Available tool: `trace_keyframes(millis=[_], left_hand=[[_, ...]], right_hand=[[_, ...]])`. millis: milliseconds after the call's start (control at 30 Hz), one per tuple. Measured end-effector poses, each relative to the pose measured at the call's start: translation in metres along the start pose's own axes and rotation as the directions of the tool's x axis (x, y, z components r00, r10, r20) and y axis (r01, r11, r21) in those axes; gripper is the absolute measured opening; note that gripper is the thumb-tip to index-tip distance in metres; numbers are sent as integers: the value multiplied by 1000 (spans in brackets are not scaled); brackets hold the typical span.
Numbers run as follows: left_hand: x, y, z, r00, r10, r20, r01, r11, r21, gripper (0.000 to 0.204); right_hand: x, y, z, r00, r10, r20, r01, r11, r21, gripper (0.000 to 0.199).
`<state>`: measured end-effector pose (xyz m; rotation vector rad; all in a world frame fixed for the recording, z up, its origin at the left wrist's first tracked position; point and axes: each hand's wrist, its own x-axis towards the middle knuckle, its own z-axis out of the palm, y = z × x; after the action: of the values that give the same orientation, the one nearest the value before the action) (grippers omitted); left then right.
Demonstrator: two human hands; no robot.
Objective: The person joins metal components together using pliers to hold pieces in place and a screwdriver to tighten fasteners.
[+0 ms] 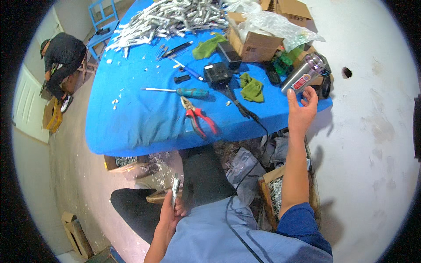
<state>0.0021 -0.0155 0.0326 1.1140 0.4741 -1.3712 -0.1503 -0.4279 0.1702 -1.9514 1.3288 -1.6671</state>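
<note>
Across the blue table, I see my right hand spread open just under the steel flask; my left hand grips a small metal piece.

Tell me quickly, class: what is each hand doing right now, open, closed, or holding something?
Left hand: closed around a small silvery metal piece, held upright near the lap.
Right hand: open, fingers spread, reaching toward the silver bottle at the table edge; holding nothing.
</note>
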Motion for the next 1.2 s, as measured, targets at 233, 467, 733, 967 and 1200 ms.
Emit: trace_keyframes(millis=[233,467,733,967,1200], left_hand=[[6,-3,6,999,25,41,-26,999,27,50],[8,0,11,997,2,-79,-3,1000,-9,50],[22,1,20,994,-35,-102,35,999,1,48],[46,2,20,994,-96,-45,99,993,58,51],[60,3,29,991,-84,-100,96,989,112,53]], right_hand=[[60,48,3,962,274,-24,-274,962,-8,93],[97,64,29,962,243,123,-263,949,175,89],[107,66,39,969,249,-14,-249,969,-2,69],[81,74,12,987,111,118,-135,965,224,72],[25,2,-47,953,21,302,-146,905,399,70]])
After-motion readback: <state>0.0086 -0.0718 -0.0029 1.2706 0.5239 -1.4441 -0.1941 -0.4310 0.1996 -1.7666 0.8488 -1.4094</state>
